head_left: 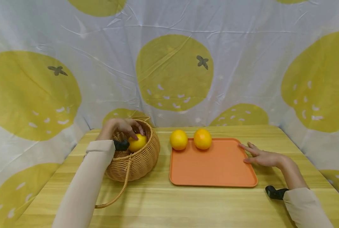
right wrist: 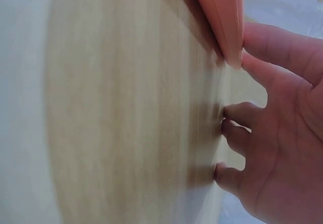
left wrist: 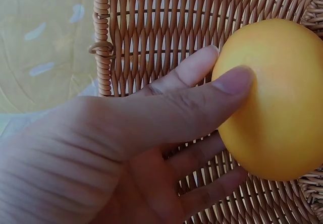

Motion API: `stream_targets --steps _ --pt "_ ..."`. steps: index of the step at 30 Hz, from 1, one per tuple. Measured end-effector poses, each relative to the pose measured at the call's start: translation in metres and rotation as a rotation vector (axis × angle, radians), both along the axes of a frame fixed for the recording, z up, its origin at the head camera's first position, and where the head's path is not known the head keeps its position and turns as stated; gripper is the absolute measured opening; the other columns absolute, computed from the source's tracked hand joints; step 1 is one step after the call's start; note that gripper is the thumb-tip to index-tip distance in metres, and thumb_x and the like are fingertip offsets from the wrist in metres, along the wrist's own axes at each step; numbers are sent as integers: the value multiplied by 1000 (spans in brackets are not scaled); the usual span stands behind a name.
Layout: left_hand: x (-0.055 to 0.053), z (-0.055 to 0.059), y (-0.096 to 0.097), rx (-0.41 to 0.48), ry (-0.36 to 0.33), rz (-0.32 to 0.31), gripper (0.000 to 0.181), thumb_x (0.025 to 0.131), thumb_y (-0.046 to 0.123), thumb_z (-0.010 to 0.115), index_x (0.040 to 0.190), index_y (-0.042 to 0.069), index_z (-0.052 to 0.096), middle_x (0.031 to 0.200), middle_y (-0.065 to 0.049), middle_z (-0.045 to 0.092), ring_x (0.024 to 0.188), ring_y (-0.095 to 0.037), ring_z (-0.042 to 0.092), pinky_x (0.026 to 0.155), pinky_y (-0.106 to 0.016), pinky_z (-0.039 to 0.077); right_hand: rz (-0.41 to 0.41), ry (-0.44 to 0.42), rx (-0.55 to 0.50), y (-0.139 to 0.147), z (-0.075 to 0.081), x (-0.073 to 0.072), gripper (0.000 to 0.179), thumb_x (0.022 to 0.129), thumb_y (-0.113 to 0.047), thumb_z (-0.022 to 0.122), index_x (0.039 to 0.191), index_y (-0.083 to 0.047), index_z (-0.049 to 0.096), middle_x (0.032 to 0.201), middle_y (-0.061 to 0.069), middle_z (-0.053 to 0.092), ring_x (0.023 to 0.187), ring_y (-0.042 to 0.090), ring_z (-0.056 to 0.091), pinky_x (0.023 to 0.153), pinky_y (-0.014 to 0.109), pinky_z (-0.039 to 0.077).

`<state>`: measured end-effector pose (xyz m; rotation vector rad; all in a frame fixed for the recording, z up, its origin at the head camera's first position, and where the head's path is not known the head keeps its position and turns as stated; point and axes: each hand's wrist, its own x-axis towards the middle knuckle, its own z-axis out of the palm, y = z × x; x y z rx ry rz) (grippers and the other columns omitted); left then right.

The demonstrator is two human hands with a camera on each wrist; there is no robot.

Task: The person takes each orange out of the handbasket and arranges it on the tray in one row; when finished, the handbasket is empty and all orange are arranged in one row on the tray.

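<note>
My left hand (head_left: pixel 125 126) reaches over the rim into a round wicker basket (head_left: pixel 146 166) on the left of the table. Its thumb and fingers pinch an orange (head_left: pixel 138 143) inside; in the left wrist view the thumb presses on this orange (left wrist: pixel 275 103), and some fingertips are hidden behind it. On the right, my right hand (head_left: pixel 264 157) touches the right edge of an orange-coloured tray (head_left: pixel 215 167) with thumb and forefinger. In the right wrist view its other fingertips rest on the wooden table (right wrist: pixel 126 108), beside the tray's corner (right wrist: pixel 227 27).
Two more oranges are at the tray's back left: one (head_left: pixel 178 140) at the corner, the other (head_left: pixel 202 139) on the back edge. The basket's handle (head_left: pixel 121 193) hangs down toward the table's front. A fruit-patterned curtain (head_left: pixel 237 63) stands behind the table.
</note>
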<state>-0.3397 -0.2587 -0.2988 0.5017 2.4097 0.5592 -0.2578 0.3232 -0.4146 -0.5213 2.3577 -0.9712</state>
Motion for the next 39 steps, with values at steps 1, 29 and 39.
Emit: stream_targets --steps 1,29,39 --pt "1 -1 0 7 -3 0 35 94 15 75 125 4 65 131 -15 60 98 -17 51 87 -33 49 -3 -2 1 -1 1 1 88 105 -31 60 166 -5 3 163 36 -28 145 63 -27 105 86 -5" --pt "4 -3 -9 0 -197 18 57 89 4 77 142 13 59 137 -12 47 105 -22 47 80 -27 48 -15 -16 14 3 -6 -6 93 103 -40 62 167 -8 2 164 32 -30 147 60 -29 106 85 -7" --pt "15 8 -5 -104 -88 -30 57 91 10 76 145 12 58 151 -21 40 111 -25 51 87 -31 52 -7 -3 -6 -2 2 3 88 105 -31 60 166 -4 3 162 36 -28 145 61 -30 104 86 -9"
